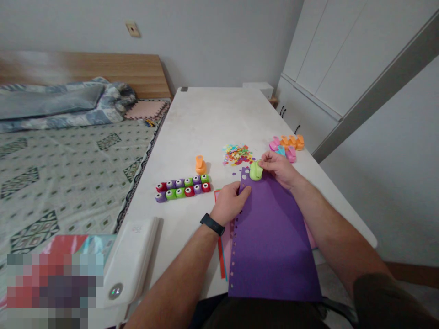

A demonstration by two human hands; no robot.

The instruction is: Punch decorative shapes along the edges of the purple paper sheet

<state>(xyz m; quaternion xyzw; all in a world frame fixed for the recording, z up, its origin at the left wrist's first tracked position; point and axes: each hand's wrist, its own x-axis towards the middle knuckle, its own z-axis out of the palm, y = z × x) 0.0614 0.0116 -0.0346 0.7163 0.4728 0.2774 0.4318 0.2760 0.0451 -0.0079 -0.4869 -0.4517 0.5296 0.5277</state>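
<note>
While your left hand (230, 201) is pinching the purple sheet (272, 237) by its left edge, your right hand (281, 170), fingers nearly together, is gripping the green punch (255, 172) at its far edge, over the counter (219, 114). Probably light and creasable, the sheet is calling for gentle edge holds.

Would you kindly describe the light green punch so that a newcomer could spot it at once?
At the white table's near end is a large purple sheet. At the sheet's far edge, the right hand holds the light green punch. Its colour sets it apart: similarly shaped punches nearby are orange, pink or blue.
</note>
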